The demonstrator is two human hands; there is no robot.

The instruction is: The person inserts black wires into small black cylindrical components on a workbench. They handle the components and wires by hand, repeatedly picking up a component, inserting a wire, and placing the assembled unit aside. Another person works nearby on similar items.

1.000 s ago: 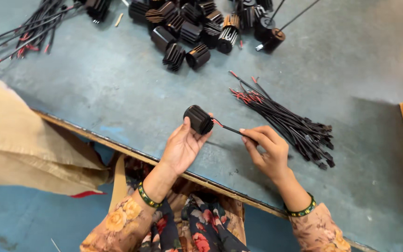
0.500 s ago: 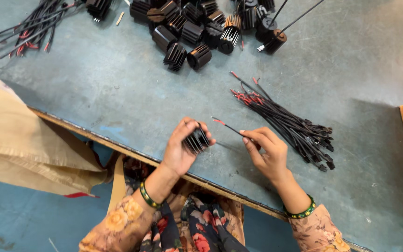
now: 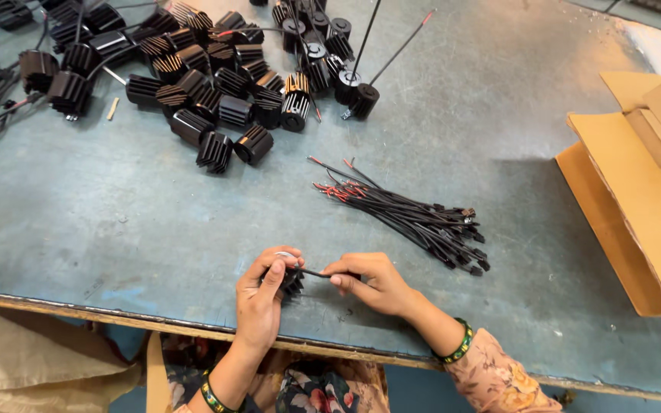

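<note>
Two grips, one part

Left grip (image 3: 263, 294) clamped on a black finned cylinder (image 3: 292, 280), low over the bench (image 3: 116, 222) near its edge. Right grip (image 3: 369, 281) pinches a thin black wire (image 3: 317, 273) running into it. Wire bundle (image 3: 415, 218) lies just beyond my right grip; finned parts heap (image 3: 208, 92) well beyond.

A worn grey-blue worktable (image 3: 116, 222) fills nearly the whole view, its top scuffed and stained, with a chipped wooden front edge running just below the grip. Light falls from above and lies brightest on the far right of the surface, well away from the grip. To the right stands an open cardboard box (image 3: 636, 191), its flaps casting a soft shadow leftward. Below the table edge, a blue floor (image 3: 415, 386) shows, and tan cloth (image 3: 32, 359) lies lower left.
</note>
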